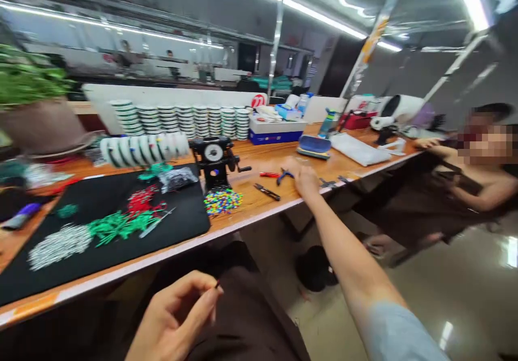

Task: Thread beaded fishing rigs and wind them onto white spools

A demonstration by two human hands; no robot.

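Note:
My left hand (178, 318) is low over my lap, thumb and forefinger pinched on a small dark piece (217, 284) that I cannot name. My right arm stretches out to the wooden table (259, 218). My right hand (304, 178) lies there with the fingers loosely stretched, fingertips at a blue-handled pair of pliers (284, 175). A red-handled tool (269, 175) and black snips (267, 191) lie just left of that hand. A pile of many-coloured beads (222, 201) sits in front of a black hand-crank device (214, 161).
A black mat (101, 199) carries piles of green, red and white pieces. White spools (182, 121) stand stacked behind it, beside a potted plant (32, 107). A blue-and-white box (275, 130) and a blue case (314, 146) lie further right. Another person (465, 188) sits at the table's right end.

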